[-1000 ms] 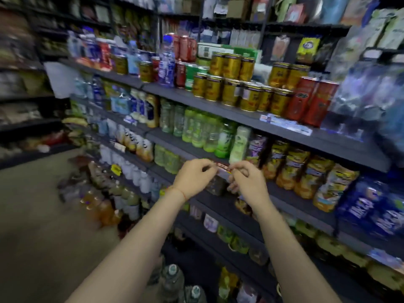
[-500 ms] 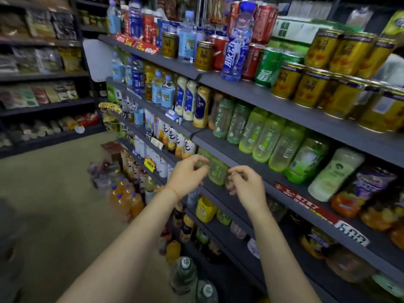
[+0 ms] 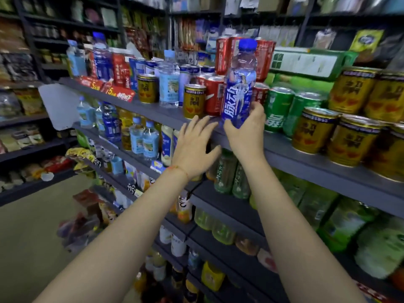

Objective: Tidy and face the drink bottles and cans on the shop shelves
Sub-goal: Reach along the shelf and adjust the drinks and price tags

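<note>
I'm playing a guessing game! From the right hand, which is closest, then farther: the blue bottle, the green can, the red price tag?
1. Blue bottle: gripped by the right hand.
2. Green can: just right of it.
3. Red price tag: far left, on the shelf edge.

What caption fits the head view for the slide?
Right hand grips a blue bottle at the top shelf edge among cans; left hand open beside it.
</note>
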{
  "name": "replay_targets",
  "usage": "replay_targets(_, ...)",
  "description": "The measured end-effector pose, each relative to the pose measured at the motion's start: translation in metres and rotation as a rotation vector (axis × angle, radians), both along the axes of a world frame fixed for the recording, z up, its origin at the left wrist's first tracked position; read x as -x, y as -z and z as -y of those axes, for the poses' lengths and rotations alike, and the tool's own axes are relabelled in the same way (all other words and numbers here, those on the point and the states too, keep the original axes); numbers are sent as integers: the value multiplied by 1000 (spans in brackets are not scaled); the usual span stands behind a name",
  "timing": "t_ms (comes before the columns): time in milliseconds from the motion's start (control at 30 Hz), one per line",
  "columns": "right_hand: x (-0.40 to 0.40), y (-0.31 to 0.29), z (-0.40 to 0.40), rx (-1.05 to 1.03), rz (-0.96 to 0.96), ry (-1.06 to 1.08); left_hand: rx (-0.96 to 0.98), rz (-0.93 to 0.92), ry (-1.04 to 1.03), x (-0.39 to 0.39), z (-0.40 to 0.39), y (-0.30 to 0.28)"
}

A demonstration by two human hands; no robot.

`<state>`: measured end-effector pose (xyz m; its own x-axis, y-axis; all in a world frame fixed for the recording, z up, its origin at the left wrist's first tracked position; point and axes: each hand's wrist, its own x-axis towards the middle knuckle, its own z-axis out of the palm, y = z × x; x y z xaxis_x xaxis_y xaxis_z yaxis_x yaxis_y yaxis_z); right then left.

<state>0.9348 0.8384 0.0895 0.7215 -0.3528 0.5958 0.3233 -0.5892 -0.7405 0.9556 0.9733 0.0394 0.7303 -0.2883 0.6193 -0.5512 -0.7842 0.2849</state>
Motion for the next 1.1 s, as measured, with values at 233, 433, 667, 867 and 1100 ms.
replay_targets(233, -56, -21, -11, -127, -247, 187, -108, 67, 115, -44, -15, 29)
replay_targets(433, -51, -17, -23, -153, -151, 303, -186, 142, 114, -54, -14, 42)
replay_targets(667, 36, -4, -41, -433, 28, 48, 111, -61, 276, -30, -17, 30)
replay_targets(867, 140, 33, -14, -616, -112, 0, 956, -687, 656, 89, 15, 1)
replay_targets(1100, 304, 76, 82, -285, -257, 237, 1077, -1180, 753, 249, 144, 11)
